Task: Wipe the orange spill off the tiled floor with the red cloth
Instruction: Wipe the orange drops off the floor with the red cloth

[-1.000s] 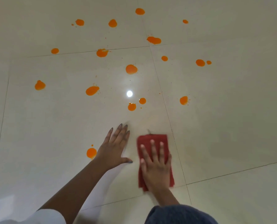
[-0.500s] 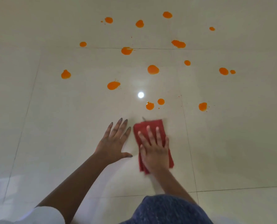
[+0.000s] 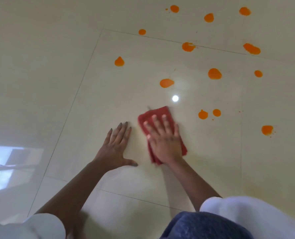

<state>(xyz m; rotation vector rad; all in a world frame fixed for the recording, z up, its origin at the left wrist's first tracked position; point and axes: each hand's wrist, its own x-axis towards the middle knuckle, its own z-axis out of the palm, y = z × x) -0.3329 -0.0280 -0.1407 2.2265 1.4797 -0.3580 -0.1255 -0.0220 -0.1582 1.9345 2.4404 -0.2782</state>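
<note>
My right hand (image 3: 165, 140) lies flat with spread fingers on the folded red cloth (image 3: 158, 114), pressing it to the cream tiled floor (image 3: 91, 100). My left hand (image 3: 116, 147) rests palm down on the bare tile just left of the cloth, fingers apart, holding nothing. Several orange blobs dot the floor beyond and to the right. The nearest blobs are a pair (image 3: 203, 115) right of the cloth, one (image 3: 166, 83) above it and one (image 3: 266, 130) further right. The tile under and around my hands shows no orange.
Dark grout lines (image 3: 81, 85) cross the glossy floor. A round lamp reflection (image 3: 175, 98) shines just beyond the cloth. A window reflection (image 3: 7, 163) lies at the left edge. My blue-clad knee (image 3: 207, 225) and white sleeves fill the bottom.
My right hand has slid the cloth forward and slightly left. The view has swung, so the blobs now sit up and to the right. The orange blob beside my left wrist is gone.
</note>
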